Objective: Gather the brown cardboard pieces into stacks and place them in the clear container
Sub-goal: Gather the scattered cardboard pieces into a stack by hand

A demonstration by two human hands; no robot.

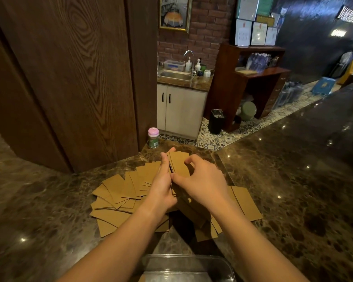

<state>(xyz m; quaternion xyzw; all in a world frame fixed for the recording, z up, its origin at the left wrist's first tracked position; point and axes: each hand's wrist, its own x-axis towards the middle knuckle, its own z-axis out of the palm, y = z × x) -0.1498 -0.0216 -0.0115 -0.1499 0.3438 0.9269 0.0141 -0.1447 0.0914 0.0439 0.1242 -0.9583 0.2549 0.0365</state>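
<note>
Cardboard pieces [118,198] are mostly lying fanned over the counter [293,190], while both hands, left [163,188] and right [202,180], are pinching one upright stack [178,161] between them, and the near container [188,267] is looking empty, so most work remains.

Clear container [228,267] cut off below.

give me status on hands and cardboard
Left hand and right hand grip cardboard stack. Loose pieces remain on counter. Clear container unobstructed.
</note>
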